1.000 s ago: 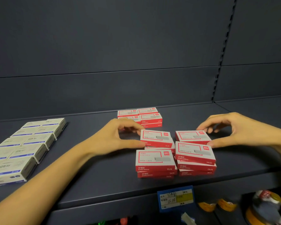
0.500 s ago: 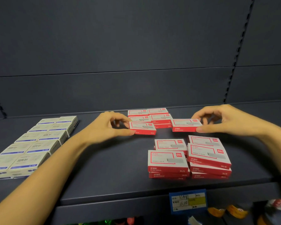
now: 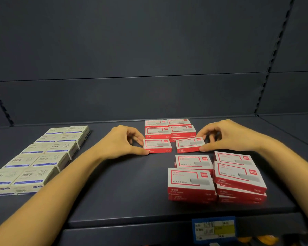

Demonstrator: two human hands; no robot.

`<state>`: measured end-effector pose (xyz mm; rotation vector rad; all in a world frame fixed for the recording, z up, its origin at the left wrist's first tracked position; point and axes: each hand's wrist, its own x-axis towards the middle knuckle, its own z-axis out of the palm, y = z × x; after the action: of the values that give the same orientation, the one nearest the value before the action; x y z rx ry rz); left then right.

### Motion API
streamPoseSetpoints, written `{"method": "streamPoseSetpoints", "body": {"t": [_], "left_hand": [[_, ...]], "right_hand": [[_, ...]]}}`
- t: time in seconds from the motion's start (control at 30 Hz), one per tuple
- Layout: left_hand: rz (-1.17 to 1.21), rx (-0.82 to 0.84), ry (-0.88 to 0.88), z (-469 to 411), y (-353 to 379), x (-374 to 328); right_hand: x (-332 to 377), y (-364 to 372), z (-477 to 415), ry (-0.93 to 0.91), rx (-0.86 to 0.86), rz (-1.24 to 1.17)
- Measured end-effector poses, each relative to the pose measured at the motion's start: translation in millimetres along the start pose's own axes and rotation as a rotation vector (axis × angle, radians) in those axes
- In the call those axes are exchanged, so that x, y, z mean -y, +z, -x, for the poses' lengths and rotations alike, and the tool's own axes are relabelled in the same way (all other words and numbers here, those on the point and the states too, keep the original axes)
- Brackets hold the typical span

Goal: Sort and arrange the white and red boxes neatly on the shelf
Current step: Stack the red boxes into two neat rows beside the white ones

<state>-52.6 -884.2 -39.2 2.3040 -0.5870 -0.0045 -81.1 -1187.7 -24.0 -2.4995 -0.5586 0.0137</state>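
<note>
My left hand (image 3: 121, 142) pinches the left end of one red and white box (image 3: 157, 146) that rests on the dark shelf (image 3: 124, 183). My right hand (image 3: 228, 136) grips the right end of a second red and white box (image 3: 189, 144), which sits slightly tilted beside the first. Both boxes lie just in front of a tidy block of red boxes (image 3: 169, 129) near the shelf's back. A looser pile of red boxes (image 3: 215, 176) sits at the front right, stacked two or three high.
Two rows of white boxes with blue stripes (image 3: 37, 157) run from the back to the front at the left. A blue price tag holder (image 3: 214, 229) hangs on the shelf's front edge. The dark back panel (image 3: 149, 96) rises behind.
Both hands lifted a red box each from the front pile, carried them toward the back block, and now set them down in front of it. The view shifted slightly left.
</note>
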Motion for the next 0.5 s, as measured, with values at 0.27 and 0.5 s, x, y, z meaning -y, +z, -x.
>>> {"method": "streamPoseSetpoints", "body": {"t": [0.27,0.5], "left_hand": [[-0.061,-0.017,-0.009,0.7,4.3,-4.7],[-0.095,-0.051,-0.05,-0.2,7.5,-5.7]], "right_hand": [[3.3,5.1,-3.7,0.033,-0.049,0.027],[6.8,8.4,-6.7,0.067,-0.084,0.07]]}}
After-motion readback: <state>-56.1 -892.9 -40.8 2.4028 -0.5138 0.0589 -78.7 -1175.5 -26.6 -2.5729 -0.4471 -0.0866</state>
